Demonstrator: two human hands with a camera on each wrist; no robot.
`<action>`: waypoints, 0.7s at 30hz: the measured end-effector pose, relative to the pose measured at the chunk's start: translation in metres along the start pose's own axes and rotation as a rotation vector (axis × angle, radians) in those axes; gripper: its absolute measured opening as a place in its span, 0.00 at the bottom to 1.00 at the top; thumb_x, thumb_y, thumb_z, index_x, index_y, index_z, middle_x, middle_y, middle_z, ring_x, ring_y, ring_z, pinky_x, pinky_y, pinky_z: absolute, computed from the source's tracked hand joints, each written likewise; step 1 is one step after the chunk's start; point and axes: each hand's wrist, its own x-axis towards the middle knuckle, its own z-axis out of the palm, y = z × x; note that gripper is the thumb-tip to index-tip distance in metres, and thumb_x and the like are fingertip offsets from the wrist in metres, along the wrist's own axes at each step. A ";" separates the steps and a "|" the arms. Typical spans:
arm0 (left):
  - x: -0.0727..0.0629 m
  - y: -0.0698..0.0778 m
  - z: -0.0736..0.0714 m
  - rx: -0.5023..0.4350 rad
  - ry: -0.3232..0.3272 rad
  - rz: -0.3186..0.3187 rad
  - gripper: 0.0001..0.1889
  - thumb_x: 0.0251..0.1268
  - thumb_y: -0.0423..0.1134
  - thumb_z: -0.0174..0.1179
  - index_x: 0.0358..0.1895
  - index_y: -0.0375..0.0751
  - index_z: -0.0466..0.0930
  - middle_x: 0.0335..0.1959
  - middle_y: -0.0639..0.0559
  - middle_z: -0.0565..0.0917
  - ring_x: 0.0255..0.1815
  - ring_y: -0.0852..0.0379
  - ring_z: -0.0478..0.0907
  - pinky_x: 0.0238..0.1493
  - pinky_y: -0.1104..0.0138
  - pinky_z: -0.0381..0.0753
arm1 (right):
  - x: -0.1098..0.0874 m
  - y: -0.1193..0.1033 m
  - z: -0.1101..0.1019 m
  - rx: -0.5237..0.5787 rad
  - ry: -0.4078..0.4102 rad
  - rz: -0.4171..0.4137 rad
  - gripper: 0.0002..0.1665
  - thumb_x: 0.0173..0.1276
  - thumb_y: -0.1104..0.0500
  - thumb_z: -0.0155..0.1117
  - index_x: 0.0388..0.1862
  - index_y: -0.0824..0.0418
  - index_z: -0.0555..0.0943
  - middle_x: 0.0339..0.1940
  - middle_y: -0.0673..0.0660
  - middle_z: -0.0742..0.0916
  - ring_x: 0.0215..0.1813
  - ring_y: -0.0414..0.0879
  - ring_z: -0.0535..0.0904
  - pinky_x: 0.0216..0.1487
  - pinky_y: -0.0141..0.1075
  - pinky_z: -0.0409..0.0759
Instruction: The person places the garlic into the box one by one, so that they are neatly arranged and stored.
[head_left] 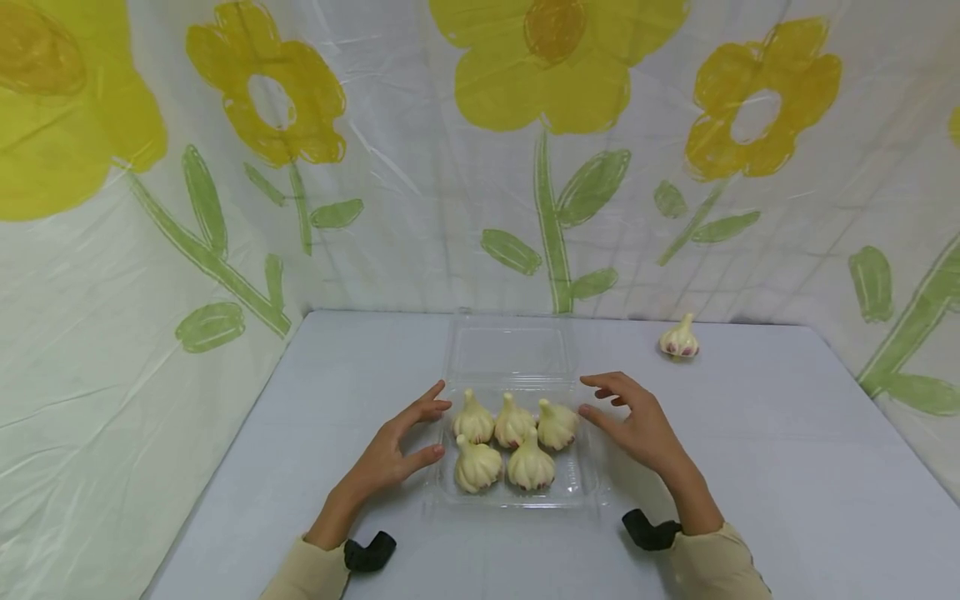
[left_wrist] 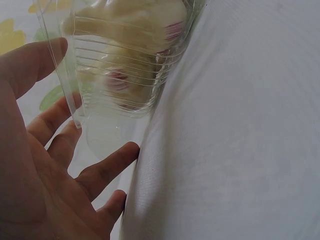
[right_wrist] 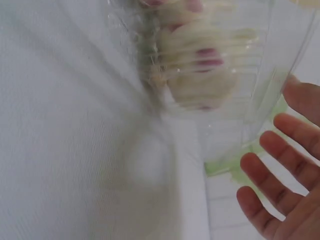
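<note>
A clear plastic clamshell box sits on the table with its lid folded back away from me. Inside are several garlic bulbs, three in the back row and two in front, leaving a gap at the front right. My left hand is beside the box's left side, fingers spread, thumb and fingertips at the rim in the left wrist view. On the opposite side, my right hand has its fingers extended near the right rim. Neither hand grips anything.
One more garlic bulb stands alone near the table's back right. The white tabletop ends at a white curtain painted with yellow flowers, which also runs along both sides. A black wrist strap end sticks out by each sleeve.
</note>
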 end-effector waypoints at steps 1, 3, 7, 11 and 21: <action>0.000 0.000 0.000 0.001 -0.001 -0.001 0.30 0.67 0.37 0.66 0.71 0.42 0.71 0.83 0.47 0.59 0.70 0.45 0.76 0.69 0.41 0.71 | 0.000 0.002 -0.001 -0.008 0.012 0.010 0.25 0.68 0.57 0.73 0.63 0.58 0.81 0.59 0.58 0.86 0.54 0.57 0.84 0.52 0.51 0.82; 0.000 -0.001 0.000 0.009 -0.002 0.002 0.29 0.67 0.37 0.66 0.71 0.42 0.71 0.83 0.47 0.59 0.70 0.45 0.76 0.69 0.42 0.71 | 0.000 0.005 -0.002 -0.026 0.033 0.032 0.25 0.68 0.58 0.72 0.63 0.59 0.81 0.59 0.59 0.86 0.53 0.57 0.84 0.51 0.51 0.82; 0.000 -0.001 0.000 0.014 -0.001 0.004 0.29 0.67 0.36 0.66 0.71 0.42 0.71 0.83 0.46 0.59 0.69 0.45 0.76 0.69 0.42 0.71 | 0.000 0.012 -0.005 -0.056 0.067 0.089 0.25 0.70 0.58 0.70 0.64 0.61 0.80 0.58 0.63 0.86 0.53 0.59 0.85 0.52 0.54 0.82; 0.000 -0.001 0.000 0.016 -0.001 0.007 0.29 0.66 0.35 0.66 0.71 0.41 0.71 0.82 0.43 0.59 0.69 0.45 0.76 0.69 0.43 0.72 | 0.000 0.018 -0.010 -0.070 0.105 0.166 0.26 0.71 0.57 0.68 0.65 0.64 0.79 0.60 0.65 0.85 0.54 0.61 0.84 0.53 0.55 0.82; 0.000 0.001 0.000 -0.002 -0.014 0.000 0.29 0.68 0.38 0.66 0.71 0.42 0.71 0.84 0.50 0.57 0.70 0.46 0.75 0.70 0.49 0.72 | -0.005 0.032 -0.025 -0.058 0.155 0.348 0.30 0.75 0.49 0.65 0.69 0.63 0.76 0.67 0.66 0.81 0.59 0.63 0.83 0.52 0.46 0.81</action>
